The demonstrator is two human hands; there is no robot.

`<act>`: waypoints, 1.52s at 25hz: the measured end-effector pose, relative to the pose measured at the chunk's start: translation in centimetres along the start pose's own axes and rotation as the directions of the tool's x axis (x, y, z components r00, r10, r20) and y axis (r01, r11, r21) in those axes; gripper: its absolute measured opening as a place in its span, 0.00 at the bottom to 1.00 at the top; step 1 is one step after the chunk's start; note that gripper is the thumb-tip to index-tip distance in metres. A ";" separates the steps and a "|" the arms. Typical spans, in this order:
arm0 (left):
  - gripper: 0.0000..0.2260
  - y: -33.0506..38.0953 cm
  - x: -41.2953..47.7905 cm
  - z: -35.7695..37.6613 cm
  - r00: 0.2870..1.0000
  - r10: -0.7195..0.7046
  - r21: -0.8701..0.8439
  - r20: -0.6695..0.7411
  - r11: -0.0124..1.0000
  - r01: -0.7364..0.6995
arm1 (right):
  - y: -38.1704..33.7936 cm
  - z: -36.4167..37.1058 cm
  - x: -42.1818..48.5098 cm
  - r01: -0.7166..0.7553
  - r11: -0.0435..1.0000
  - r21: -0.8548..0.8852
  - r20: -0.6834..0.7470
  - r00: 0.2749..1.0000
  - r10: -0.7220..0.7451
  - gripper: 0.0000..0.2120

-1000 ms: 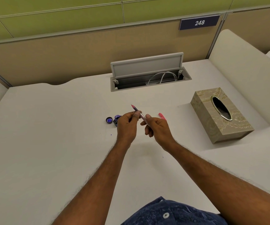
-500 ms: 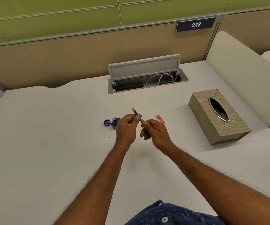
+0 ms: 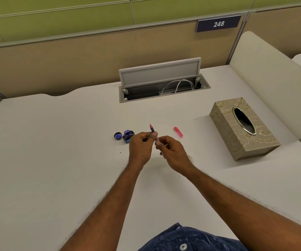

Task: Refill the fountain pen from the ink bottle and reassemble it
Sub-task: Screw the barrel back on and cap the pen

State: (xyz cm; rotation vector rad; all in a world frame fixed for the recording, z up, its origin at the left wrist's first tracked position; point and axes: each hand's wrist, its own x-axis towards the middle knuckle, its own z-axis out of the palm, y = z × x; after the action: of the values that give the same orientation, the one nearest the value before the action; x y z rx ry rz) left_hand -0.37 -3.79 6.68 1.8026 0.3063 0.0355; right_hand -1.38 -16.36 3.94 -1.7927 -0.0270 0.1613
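The fountain pen (image 3: 152, 129) is held above the desk (image 3: 55, 142), with its pink nib end pointing up and away from the person. The left hand (image 3: 140, 147) is closed around the front section, pinching it between thumb and fingers. The right hand (image 3: 171, 151) is partly closed just behind it and holds the pale rear part of the pen; I cannot tell if this is the converter or the barrel.

I judge the step is to work on this rear part, by turning or by screwing. To do it well, the left hand should keep the front firm and the nib up, so no ink can drip, while only the right fingers rotate, gently and in line with the pen.

Just to the left of the left hand stands the open ink bottle (image 3: 128, 135), very near the knuckles, and its cap (image 3: 117, 136) lies beyond it. An elbow movement to the left could tip the bottle. To the right of the right hand lies the pink pen cap (image 3: 178, 132), and further away the tissue box (image 3: 244, 127). The desk in front of the person has much free room.
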 end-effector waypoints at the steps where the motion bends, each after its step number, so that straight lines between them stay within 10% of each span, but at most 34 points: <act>1: 0.10 -0.3 -0.1 0.1 1.000 -0.019 -0.001 -0.014 1.000 0.019 | 0.1 0.0 0.0 0.022 0.999 -0.034 -0.009 1.000 -0.022 0.10; 38: 0.13 -6.4 4.6 0.8 0.978 -0.197 0.098 -0.072 0.974 0.204 | 2.9 0.6 11.4 -0.215 0.730 -0.649 -0.118 0.976 0.183 0.09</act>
State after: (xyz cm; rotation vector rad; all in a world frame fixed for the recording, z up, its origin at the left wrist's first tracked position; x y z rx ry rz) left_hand 3.02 -2.10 -0.27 1.8681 0.5419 -0.0688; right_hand 9.61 -15.24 -0.05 -2.5176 0.1653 0.2926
